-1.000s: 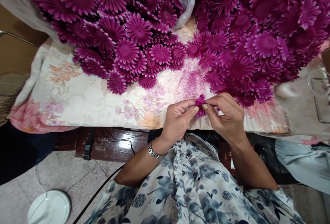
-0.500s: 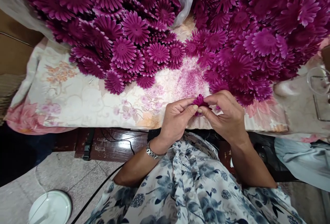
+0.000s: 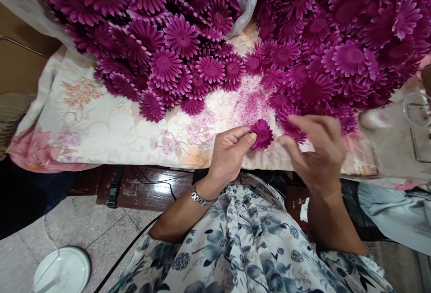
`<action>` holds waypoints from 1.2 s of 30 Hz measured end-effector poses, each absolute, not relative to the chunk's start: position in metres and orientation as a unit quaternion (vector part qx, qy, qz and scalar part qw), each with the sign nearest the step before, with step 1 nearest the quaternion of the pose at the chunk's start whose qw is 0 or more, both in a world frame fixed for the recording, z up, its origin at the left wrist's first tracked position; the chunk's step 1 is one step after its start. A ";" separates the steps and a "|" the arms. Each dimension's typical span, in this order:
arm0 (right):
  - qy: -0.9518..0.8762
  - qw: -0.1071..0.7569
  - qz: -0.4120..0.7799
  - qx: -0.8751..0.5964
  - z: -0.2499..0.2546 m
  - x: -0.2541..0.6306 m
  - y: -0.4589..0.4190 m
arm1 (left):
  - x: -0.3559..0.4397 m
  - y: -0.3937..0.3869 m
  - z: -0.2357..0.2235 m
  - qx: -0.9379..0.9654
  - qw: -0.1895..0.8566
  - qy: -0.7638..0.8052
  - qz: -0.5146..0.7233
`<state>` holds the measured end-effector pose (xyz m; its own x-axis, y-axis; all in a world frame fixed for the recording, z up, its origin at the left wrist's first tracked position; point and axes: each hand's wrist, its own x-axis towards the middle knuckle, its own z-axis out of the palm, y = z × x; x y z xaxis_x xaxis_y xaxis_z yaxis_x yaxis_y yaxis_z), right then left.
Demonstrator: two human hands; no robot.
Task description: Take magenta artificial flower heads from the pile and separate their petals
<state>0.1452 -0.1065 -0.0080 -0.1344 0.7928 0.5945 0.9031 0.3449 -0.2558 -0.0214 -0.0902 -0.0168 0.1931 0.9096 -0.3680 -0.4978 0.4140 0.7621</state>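
Pinched between the thumb and fingers of my left hand [image 3: 230, 151] is a small magenta artificial flower head [image 3: 262, 135], its round face turned upward. My right hand [image 3: 316, 149] is apart from it, a little to the right, slightly blurred, with thumb and fingers spread and nothing seen between them. Just beyond the right fingers lies the near edge of a big heap of magenta flower heads [image 3: 313, 82]. A second heap of the same flower heads [image 3: 164, 64] lies to the left, past my left hand.
A floral cloth [image 3: 117, 135] covers the table, with magenta specks [image 3: 252, 102] between the heaps. A translucent plastic strip [image 3: 245, 5] hangs at the back. At right lie a clear ring and metal frame [image 3: 414, 135]. A white round base [image 3: 62, 270] stands on the floor.
My right hand has let go of the flower head and moved right, its fingers opening. The flower head, still in my left hand, now lies flatter and shows its full face.
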 end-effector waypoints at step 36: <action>-0.722 0.354 -0.095 -0.586 -0.016 0.139 -0.103 | -0.026 -0.091 -0.021 0.221 0.721 0.432 0.494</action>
